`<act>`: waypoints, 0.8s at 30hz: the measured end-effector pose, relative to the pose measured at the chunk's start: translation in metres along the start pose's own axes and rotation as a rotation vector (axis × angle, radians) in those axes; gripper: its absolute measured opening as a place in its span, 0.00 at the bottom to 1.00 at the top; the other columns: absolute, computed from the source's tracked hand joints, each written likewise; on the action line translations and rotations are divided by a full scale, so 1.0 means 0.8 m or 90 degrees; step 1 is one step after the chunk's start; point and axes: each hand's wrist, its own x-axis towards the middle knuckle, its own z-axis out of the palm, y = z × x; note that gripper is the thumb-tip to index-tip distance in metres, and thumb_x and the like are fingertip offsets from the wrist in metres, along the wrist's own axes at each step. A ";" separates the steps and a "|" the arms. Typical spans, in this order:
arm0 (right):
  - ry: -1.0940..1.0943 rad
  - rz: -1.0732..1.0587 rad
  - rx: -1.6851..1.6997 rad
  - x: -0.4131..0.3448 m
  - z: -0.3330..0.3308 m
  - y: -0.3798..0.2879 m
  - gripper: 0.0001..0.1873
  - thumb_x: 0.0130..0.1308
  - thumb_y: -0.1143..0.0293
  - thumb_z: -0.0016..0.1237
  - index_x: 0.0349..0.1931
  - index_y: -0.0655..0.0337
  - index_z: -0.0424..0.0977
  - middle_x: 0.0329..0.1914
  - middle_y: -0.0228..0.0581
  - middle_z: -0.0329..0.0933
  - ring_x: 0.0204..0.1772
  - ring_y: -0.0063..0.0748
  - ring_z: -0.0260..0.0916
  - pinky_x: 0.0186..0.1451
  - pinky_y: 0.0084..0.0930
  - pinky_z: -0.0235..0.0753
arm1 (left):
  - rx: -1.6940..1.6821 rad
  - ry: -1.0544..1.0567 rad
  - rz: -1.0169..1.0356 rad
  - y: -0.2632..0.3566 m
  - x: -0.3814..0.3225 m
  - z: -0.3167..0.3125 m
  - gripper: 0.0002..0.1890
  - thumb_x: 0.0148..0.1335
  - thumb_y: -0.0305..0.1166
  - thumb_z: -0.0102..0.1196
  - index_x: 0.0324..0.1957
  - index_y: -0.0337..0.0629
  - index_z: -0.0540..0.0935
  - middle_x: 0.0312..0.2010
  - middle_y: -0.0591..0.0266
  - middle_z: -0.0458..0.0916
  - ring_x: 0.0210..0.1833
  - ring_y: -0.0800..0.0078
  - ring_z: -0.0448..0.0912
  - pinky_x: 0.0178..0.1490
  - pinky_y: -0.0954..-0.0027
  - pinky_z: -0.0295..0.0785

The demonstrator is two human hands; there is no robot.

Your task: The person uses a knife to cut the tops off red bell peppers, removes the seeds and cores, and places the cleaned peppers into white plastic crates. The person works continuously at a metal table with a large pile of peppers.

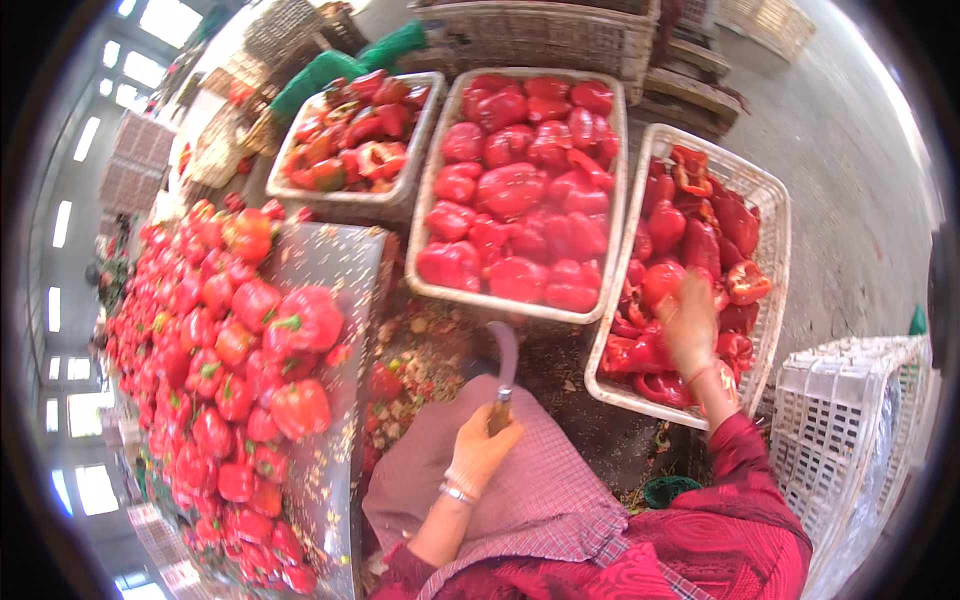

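My left hand (482,450), which seems to wear a thin glove, grips the wooden handle of a knife with a curved blade (507,352). The blade points away from me, above my checked apron (517,480). My right hand (688,326) is over the right plastic crate (780,202), blurred, among red bell peppers (701,244). Some of these peppers are cut open. A rounded red pepper (663,282) lies by its fingers; whether the hand holds it, I cannot tell. Straight ahead, a middle crate (517,304) is filled with red peppers (511,189).
A large heap of whole red peppers (217,360) covers much of a metal table (322,480) to my left. Another crate (352,196) holds cut peppers at the back left. Seeds and scraps (409,360) litter the floor. White crates (832,420) stand at my right.
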 end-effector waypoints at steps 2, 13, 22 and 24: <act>-0.110 -0.067 -0.064 -0.051 0.034 -0.036 0.32 0.65 0.57 0.48 0.65 0.65 0.63 0.75 0.52 0.53 0.77 0.55 0.45 0.78 0.40 0.46 | -0.008 0.019 0.018 -0.008 -0.002 -0.002 0.15 0.54 0.35 0.63 0.41 0.38 0.79 0.30 0.65 0.79 0.34 0.79 0.76 0.42 0.74 0.73; -0.291 -0.183 0.753 -0.100 -0.109 -0.201 0.16 0.65 0.72 0.50 0.52 0.66 0.75 0.43 0.35 0.78 0.45 0.27 0.74 0.48 0.25 0.73 | -0.284 0.032 0.128 -0.044 -0.028 -0.044 0.12 0.53 0.34 0.61 0.37 0.42 0.75 0.24 0.68 0.76 0.25 0.81 0.73 0.28 0.76 0.67; 0.015 -0.586 0.709 -0.110 -0.253 -0.423 0.16 0.62 0.78 0.51 0.51 0.68 0.75 0.42 0.31 0.76 0.42 0.18 0.69 0.47 0.18 0.69 | -0.415 0.259 0.296 -0.059 -0.139 -0.158 0.10 0.57 0.29 0.63 0.38 0.41 0.76 0.27 0.70 0.77 0.27 0.82 0.75 0.32 0.77 0.70; -0.312 -0.506 0.855 -0.118 -0.259 -0.437 0.15 0.63 0.74 0.50 0.50 0.67 0.75 0.44 0.31 0.76 0.45 0.20 0.71 0.52 0.22 0.71 | -0.411 0.335 0.288 -0.085 -0.173 -0.180 0.11 0.57 0.29 0.63 0.39 0.40 0.76 0.27 0.69 0.77 0.27 0.83 0.74 0.32 0.78 0.70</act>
